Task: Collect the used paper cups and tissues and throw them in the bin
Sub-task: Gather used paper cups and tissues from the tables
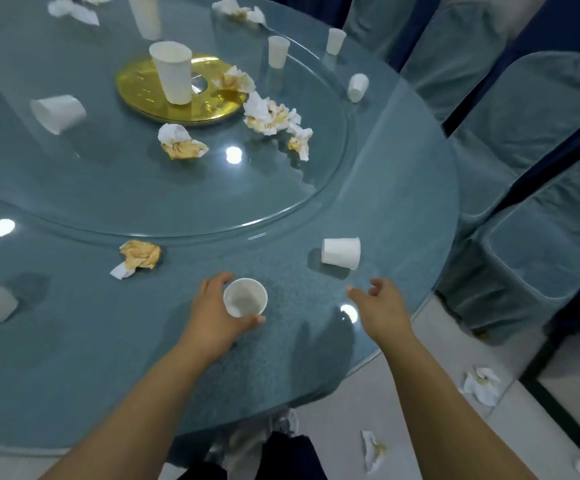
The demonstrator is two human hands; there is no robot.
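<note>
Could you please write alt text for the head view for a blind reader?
The left hand holds an upright paper cup at a round glass table; the right hand hovers open near a tipped cup, among crumpled tissues.

Both bare forearms reach toward twelve o'clock, the left from seven, the right from five. The left hand [217, 315] curls round a paper cup [245, 299] (thumb at its five o'clock side). The right hand [382, 306], at the left's three o'clock, hovers with fingers relaxed.
</note>
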